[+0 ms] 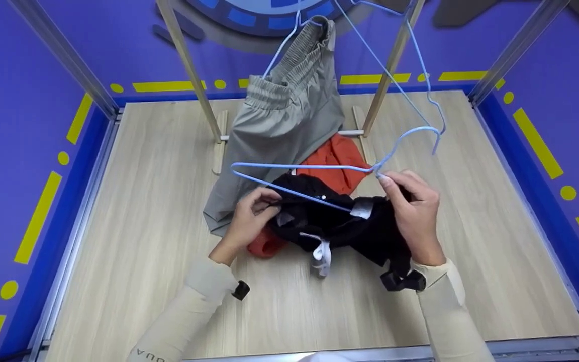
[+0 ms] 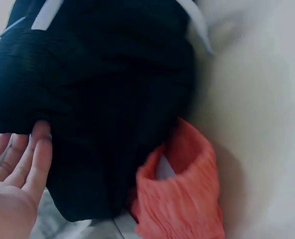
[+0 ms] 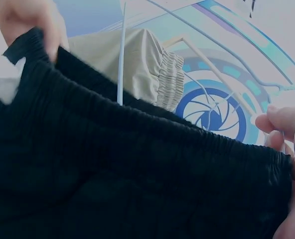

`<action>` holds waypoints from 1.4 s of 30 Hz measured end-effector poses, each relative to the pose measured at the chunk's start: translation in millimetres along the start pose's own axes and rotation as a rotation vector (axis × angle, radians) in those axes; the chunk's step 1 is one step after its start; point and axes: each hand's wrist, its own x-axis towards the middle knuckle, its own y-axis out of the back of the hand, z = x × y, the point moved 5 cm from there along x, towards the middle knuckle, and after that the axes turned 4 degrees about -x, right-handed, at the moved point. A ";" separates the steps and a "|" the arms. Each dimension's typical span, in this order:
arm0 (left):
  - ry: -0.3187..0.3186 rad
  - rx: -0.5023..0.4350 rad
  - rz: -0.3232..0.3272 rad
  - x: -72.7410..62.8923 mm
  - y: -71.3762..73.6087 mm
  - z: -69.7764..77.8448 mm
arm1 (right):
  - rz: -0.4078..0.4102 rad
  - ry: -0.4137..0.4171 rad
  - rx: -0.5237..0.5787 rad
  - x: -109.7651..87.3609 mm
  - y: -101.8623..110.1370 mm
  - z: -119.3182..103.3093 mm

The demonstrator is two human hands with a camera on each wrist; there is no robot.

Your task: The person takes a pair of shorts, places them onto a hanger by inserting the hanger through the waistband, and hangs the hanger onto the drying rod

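Black shorts (image 1: 387, 229) with an elastic waistband hang between the two hands, with a white drawstring (image 1: 322, 256) in front and a pale label (image 1: 362, 209) inside. My left hand (image 1: 250, 217) pinches the left end of the waistband; in the left wrist view its fingers (image 2: 38, 154) lie at the fabric's edge. My right hand (image 1: 417, 211) pinches a blue wire hanger (image 1: 299, 166) just below its hook. In the right wrist view, that hand also touches the right end of the waistband (image 3: 227, 142). The hanger's lower bar dips into the waist opening.
Grey elastic-waist pants (image 1: 279, 125) hang from another blue hanger (image 1: 282, 48) on a wooden rack (image 1: 390, 70). Behind the black shorts lies an orange garment (image 1: 337, 161). At the upper right hangs another blue hanger (image 1: 422, 65). Blue walls (image 1: 23, 100) surround the wooden tabletop (image 1: 143, 201).
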 end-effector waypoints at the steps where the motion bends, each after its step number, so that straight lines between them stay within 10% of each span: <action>1: 0.015 -0.059 0.013 1.2 1.6 1.8 | -0.009 -0.002 -0.003 -0.6 0.2 0.5; 11: -0.007 -0.187 0.033 14.1 18.5 33.7 | -0.103 0.052 -0.023 -7.0 3.9 -0.4; 21: -0.004 -0.517 0.013 14.2 12.6 60.5 | -0.182 0.158 -0.070 -15.4 9.9 12.4; 28: -0.029 -0.452 0.047 12.7 5.6 70.2 | -0.266 0.060 -0.027 -17.9 7.0 15.8; 33: -0.022 -0.390 0.081 13.2 3.1 70.9 | -0.440 -0.037 0.261 -22.8 -1.7 10.7; 42: -0.022 -0.371 0.121 12.4 0.5 82.0 | -0.680 0.067 0.467 -30.5 -13.9 -0.4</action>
